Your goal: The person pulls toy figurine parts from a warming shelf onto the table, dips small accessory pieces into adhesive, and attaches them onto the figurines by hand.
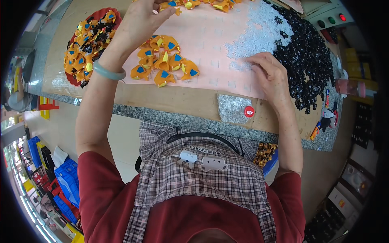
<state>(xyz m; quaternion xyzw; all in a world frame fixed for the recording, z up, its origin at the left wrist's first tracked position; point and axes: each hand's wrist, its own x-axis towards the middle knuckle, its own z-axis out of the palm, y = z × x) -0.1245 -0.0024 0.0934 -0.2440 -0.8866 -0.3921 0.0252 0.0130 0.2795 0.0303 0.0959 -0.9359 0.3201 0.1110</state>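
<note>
My left hand (142, 20) reaches to the far side of the table, partly cut off by the upper edge. Its thumb stands apart from the fingers, beside a row of orange pieces (221, 5) with blue and yellow parts. Nearer me lies a cluster of similar orange pieces (163, 60) on a pale pink sheet (206, 48). My right hand (269, 75) hovers at the near edge of a spread of small clear plastic pieces (259, 34). Its index finger and thumb look slightly apart; nothing shows between them.
A red tray (117, 15) at left holds more orange and black pieces. Many small black pieces (310, 52) are heaped at right. A clear bag with a red cap (235, 109) lies by the granite front edge (194, 121). Pens and small items (326, 119) lie at the right corner.
</note>
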